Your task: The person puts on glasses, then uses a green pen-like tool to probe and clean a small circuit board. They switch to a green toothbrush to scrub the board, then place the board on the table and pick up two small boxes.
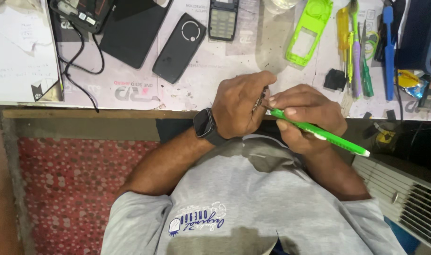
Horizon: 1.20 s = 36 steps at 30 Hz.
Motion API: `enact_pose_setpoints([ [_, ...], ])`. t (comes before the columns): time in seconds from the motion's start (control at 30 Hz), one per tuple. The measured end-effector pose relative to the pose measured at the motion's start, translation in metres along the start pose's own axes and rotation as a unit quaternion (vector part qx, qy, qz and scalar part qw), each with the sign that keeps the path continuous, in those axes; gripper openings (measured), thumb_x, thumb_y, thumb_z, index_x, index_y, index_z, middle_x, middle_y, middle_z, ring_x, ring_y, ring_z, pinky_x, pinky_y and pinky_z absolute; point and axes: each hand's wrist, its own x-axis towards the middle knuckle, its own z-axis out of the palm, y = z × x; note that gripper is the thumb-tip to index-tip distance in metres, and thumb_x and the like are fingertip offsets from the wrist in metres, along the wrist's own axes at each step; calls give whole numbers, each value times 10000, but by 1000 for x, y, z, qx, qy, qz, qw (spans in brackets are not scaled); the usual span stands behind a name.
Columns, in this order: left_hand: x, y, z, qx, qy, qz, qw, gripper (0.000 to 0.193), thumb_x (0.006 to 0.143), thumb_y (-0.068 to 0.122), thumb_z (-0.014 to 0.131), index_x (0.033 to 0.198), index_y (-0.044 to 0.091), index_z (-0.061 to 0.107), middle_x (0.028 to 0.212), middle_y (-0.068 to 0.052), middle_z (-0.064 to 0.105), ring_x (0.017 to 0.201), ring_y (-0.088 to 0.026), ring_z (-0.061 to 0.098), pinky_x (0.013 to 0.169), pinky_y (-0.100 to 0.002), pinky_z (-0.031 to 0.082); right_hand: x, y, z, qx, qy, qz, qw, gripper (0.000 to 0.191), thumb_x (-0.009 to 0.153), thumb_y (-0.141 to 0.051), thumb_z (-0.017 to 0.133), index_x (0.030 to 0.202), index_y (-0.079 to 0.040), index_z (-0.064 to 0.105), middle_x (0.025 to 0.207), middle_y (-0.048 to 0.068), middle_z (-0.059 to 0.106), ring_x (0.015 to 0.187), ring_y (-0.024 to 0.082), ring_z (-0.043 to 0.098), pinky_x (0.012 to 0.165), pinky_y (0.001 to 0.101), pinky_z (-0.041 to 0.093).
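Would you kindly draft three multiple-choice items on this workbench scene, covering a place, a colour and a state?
1. Where does the green phone shell lie?
A. on the bench
B. on the red mat
C. in the left hand

2. What colour is the tool in the right hand?
A. blue
B. green
C. black

3. What is the left hand doing?
A. resting flat
B. gripping a small part
C. holding a phone

Key: 1 A, the shell rests on the white bench top. 2 B, its handle is green with a white tip. 3 B, its fingers close round a small dark piece at the tool's tip.
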Motion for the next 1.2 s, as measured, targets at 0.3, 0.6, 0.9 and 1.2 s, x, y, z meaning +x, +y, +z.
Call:
enact_pose_setpoints([
  [0.3,-3,-4,1,-3,0,-12,1000,414,971,-1,678,1338,12,487,1097,-159,672,894,-340,703,756,-410,579,2,2,1,-23,-10,-9,1000,229,946,-19,722,1113,-40,567,1039,225,716,905,319,749,778,400,621],
  [0.6,-4,-4,1,2,7,-13,1000,420,974,11,695,1340,20,488,1126,-165,677,891,-344,707,770,-417,583,5,1,4,-45,-10,-23,999,258,949,-1,727,1136,-53,558,1041,222,716,942,331,751,780,397,627],
  [0.9,-5,-6,2,8,10,3,1000,472,947,19,721,1349,10,474,1163,-177,674,910,-345,707,783,-421,585,7,-1,3,-96,-25,-48,994,312,923,12,738,1161,-82,559,1050,198,720,924,339,754,749,388,638],
  [1.2,-5,-6,-1,1,-2,-18,1000,485,925,9,725,1343,15,480,1099,-165,680,896,-353,700,757,-427,569,3,1,2,-78,-25,-36,996,293,952,12,722,1178,-83,560,1071,215,713,933,342,750,782,402,636],
])
